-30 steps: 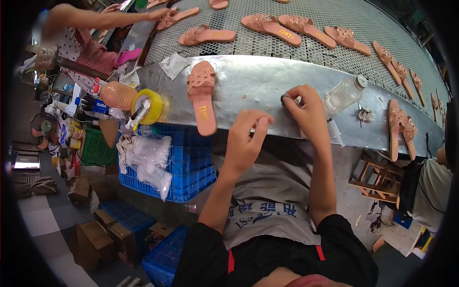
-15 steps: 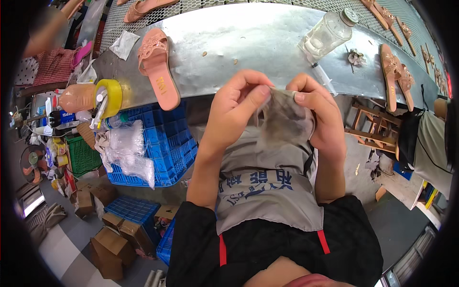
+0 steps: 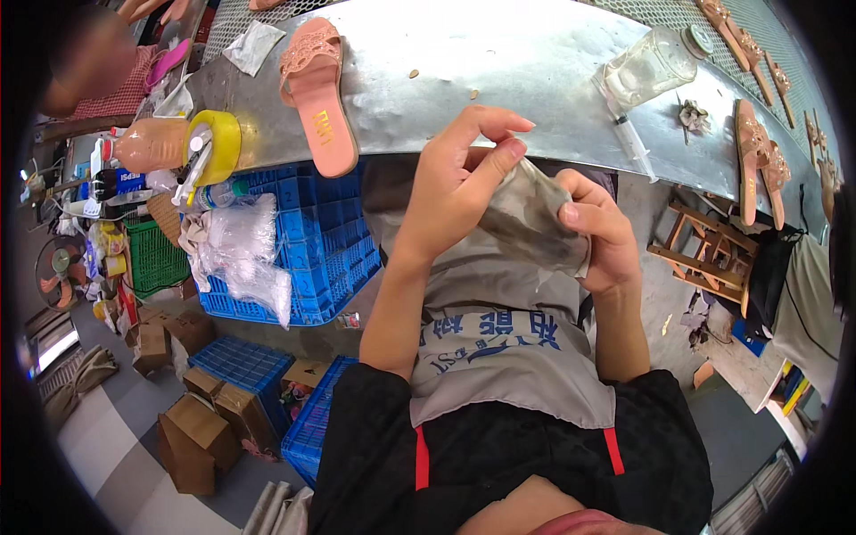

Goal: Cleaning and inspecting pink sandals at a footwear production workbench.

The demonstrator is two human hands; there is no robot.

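A stained grey-white cloth (image 3: 535, 218) is stretched between my two hands above my grey apron (image 3: 499, 348), just off the bench's near edge. My left hand (image 3: 455, 187) grips its upper left part, fingers curled, thumb and forefinger tips slightly apart. On the other side, my right hand (image 3: 606, 232) pinches the cloth's right edge between thumb and fingers. Beyond my left hand, a single pink slide sandal (image 3: 328, 116) lies on the metal bench (image 3: 446, 62). A glass jar (image 3: 649, 69) lies tilted on the right, with a plastic syringe (image 3: 631, 143) beside it.
Two pink sandals (image 3: 753, 165) lie at the bench's right end. A yellow tape roll (image 3: 230, 147) and an orange-tinted bottle (image 3: 150, 145) stand at the left. Below are blue crates (image 3: 325, 254) with plastic wrap (image 3: 236, 254). A wooden stool (image 3: 704, 254) is at right. Another person's arm (image 3: 67, 94) shows far left.
The cloth has been turned and pulled out slantwise between my hands. My left hand has lifted slightly, its forefinger now raised off the cloth. The whole view has shifted a little.
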